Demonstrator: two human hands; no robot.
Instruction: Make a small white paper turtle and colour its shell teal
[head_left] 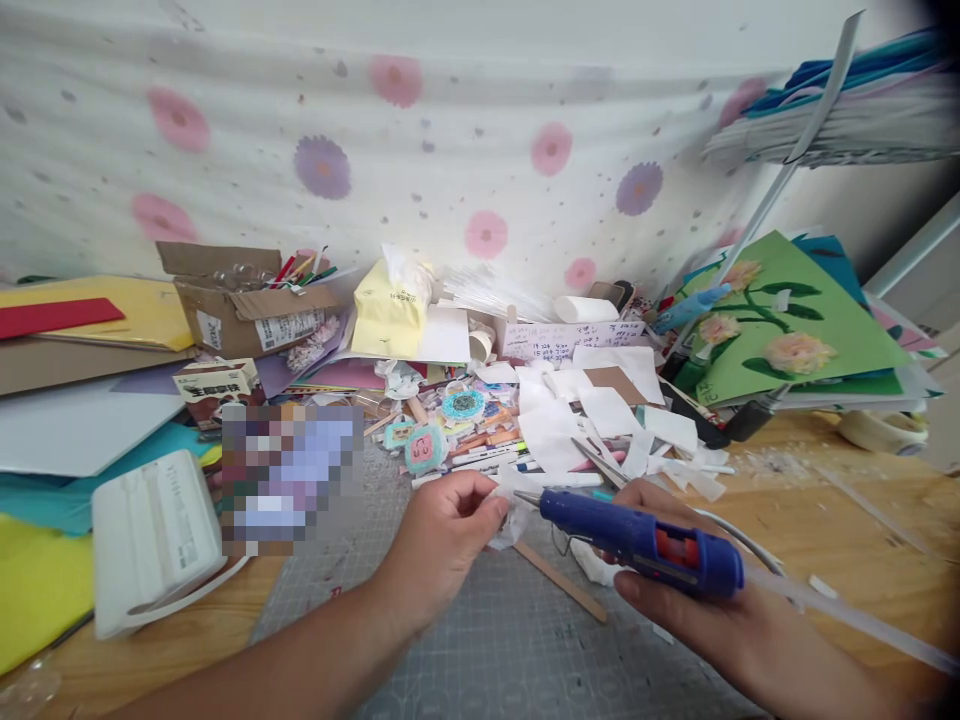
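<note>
Over the grey cutting mat (465, 650), the left hand (442, 540) pinches translucent white material (513, 515); over the mat's right side, the right hand (694, 630) grips a blue glue gun (634, 532), nozzle (529, 497) close to the material; 1 wooden stick (561, 582) lies on the mat

I stand at a craft workspace, home-like in character. Indicators: a gridded cutting mat (472, 640) on a wooden table (825, 540), a glue gun (630, 535), coloured sheets (150, 308), scattered pens (487, 458) and a green card (795, 310) bearing pink flowers (799, 353). A flower-printed curtain (435, 180) hangs behind.
</note>
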